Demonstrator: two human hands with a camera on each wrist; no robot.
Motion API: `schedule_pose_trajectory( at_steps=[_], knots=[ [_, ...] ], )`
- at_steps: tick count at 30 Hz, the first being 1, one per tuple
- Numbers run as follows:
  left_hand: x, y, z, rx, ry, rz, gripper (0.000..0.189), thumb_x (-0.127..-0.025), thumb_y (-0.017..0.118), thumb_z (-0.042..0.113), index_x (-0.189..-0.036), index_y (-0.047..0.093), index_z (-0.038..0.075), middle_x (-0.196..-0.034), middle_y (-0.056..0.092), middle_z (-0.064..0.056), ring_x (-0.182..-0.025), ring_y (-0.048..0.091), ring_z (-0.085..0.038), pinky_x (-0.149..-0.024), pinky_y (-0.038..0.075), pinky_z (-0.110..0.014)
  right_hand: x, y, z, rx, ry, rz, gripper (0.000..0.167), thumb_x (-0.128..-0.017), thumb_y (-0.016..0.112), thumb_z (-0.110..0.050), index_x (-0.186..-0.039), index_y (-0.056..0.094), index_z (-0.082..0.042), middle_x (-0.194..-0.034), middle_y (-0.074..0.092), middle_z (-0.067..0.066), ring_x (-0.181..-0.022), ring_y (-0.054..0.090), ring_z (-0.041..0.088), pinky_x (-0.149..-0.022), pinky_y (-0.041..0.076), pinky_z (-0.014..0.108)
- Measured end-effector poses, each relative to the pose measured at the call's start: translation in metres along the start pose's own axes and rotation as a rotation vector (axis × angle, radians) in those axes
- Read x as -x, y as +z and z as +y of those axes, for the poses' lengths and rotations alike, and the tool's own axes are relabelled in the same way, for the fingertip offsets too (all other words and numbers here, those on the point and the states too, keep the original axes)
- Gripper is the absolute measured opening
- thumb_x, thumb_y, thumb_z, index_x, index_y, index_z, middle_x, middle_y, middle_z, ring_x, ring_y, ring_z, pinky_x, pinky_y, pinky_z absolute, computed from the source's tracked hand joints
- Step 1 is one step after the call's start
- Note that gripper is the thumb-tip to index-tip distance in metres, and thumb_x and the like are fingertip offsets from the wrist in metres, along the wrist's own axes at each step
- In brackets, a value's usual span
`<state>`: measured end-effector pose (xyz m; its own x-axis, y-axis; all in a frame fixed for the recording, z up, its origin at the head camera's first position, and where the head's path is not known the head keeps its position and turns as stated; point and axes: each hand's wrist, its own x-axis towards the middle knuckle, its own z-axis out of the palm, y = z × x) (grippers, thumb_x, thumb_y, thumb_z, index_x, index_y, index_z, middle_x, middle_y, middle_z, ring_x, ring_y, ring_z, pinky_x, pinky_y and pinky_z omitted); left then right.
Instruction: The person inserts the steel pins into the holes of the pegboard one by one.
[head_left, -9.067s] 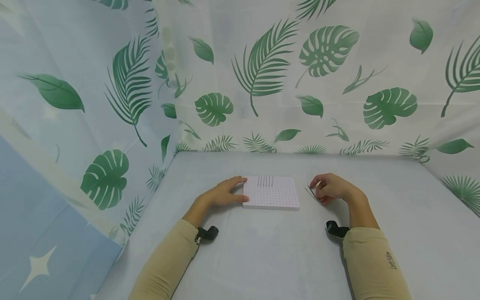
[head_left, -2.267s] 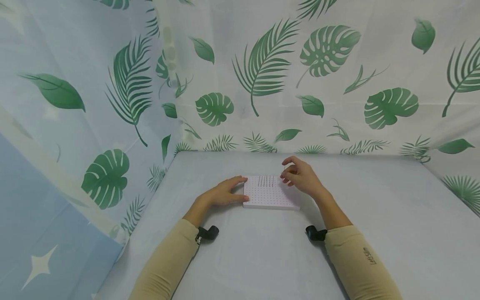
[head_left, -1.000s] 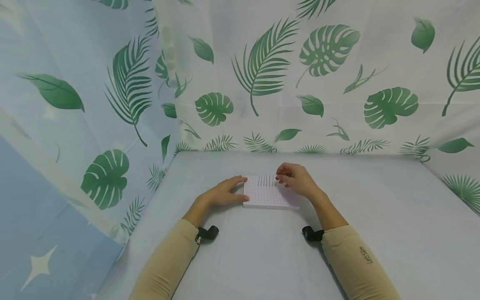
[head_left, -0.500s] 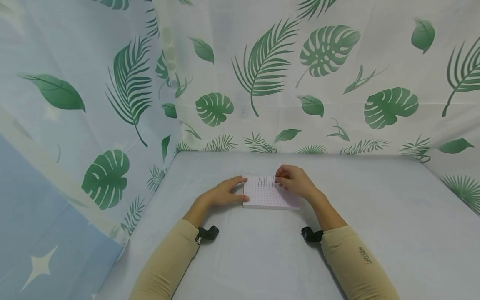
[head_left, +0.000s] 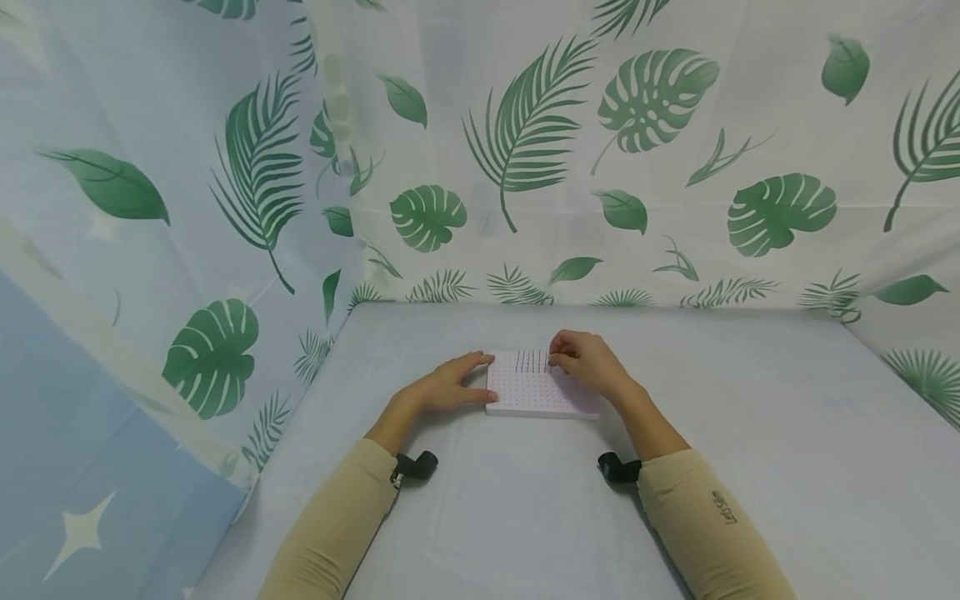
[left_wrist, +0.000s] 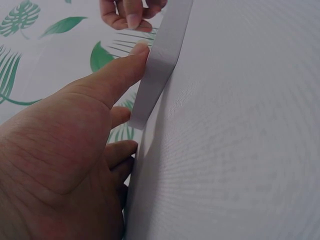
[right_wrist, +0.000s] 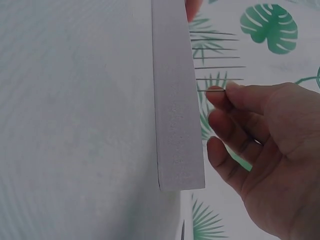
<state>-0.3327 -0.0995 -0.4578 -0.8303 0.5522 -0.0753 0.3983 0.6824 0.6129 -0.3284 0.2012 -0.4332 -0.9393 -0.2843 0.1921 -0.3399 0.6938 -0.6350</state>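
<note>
A white board (head_left: 536, 396) dotted with small holes lies flat on the table. Several thin metal pins (right_wrist: 217, 58) stand upright in a row near its far edge. My left hand (head_left: 442, 386) is at the board's left side, its thumb and forefinger stretched out and touching the edge. With thumb and forefinger, my right hand (head_left: 588, 360) pinches the top of one more thin metal pin (right_wrist: 212, 90), at the right end of the row. This pin stands upright, its lower end at the board. A small glint shows between the right hand's other fingers, too little to identify.
A pale cloth covers the table (head_left: 517, 500). Behind and to the left hang white curtains (head_left: 660, 250) with green leaf prints. A dark thin sliver (right_wrist: 183, 231) shows at the bottom of the right wrist view, its kind unclear.
From the table right of the board, my right hand has come to the row with a pin. In the last second it has lowered slightly at the board. My left hand has stayed still.
</note>
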Motion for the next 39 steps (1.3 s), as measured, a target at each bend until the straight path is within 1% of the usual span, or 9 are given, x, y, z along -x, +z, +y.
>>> schedule_pose_trajectory(
  at_steps=[9,20,27,35,39],
  knots=[
    [0.0001,0.0,-0.0002,-0.001,0.002,0.001,0.084,-0.093,0.07,0.06,-0.162,0.038,0.025,-0.173,0.026,-0.005,-0.162,0.02,-0.029,-0.131,0.019,-0.052,-0.0001,-0.0014,-0.005,0.052,-0.026,0.018,0.005,-0.097,0.073,-0.011,-0.098,0.068,-0.01,-0.087,0.071,0.005,-0.077,0.061,0.018,-0.07,0.051,0.031],
    [0.0013,-0.0008,0.002,-0.005,-0.004,0.001,0.084,-0.093,0.07,0.06,-0.162,0.038,0.025,-0.173,0.026,-0.005,-0.162,0.02,-0.029,-0.131,0.018,-0.053,-0.0024,-0.0012,-0.0044,0.1,-0.026,0.022,0.006,-0.097,0.073,-0.013,-0.096,0.068,-0.011,-0.088,0.071,0.004,-0.079,0.06,0.019,-0.071,0.048,0.031],
    [0.0006,-0.0003,0.001,-0.015,0.003,0.006,0.083,-0.094,0.068,0.06,-0.162,0.037,0.025,-0.173,0.026,-0.005,-0.162,0.02,-0.029,-0.131,0.017,-0.054,-0.0025,-0.0015,-0.0054,0.109,-0.022,0.025,0.006,-0.096,0.073,-0.012,-0.095,0.068,-0.012,-0.087,0.072,0.003,-0.078,0.061,0.019,-0.07,0.047,0.032],
    [-0.0001,0.0006,0.0001,-0.031,-0.001,0.004,0.084,-0.094,0.068,0.061,-0.163,0.037,0.025,-0.173,0.026,-0.004,-0.162,0.02,-0.029,-0.131,0.017,-0.053,-0.002,-0.0001,-0.0055,0.116,-0.018,0.027,0.005,-0.096,0.073,-0.012,-0.095,0.068,-0.012,-0.088,0.073,0.003,-0.082,0.062,0.02,-0.074,0.048,0.034],
    [0.0005,0.0004,0.0001,-0.019,-0.003,0.005,0.084,-0.093,0.068,0.061,-0.162,0.037,0.025,-0.173,0.026,-0.004,-0.162,0.02,-0.029,-0.131,0.018,-0.054,-0.0017,-0.0001,-0.0068,0.105,-0.017,0.031,0.005,-0.096,0.073,-0.012,-0.095,0.069,-0.011,-0.088,0.073,0.004,-0.081,0.062,0.02,-0.073,0.048,0.033]
  ],
)
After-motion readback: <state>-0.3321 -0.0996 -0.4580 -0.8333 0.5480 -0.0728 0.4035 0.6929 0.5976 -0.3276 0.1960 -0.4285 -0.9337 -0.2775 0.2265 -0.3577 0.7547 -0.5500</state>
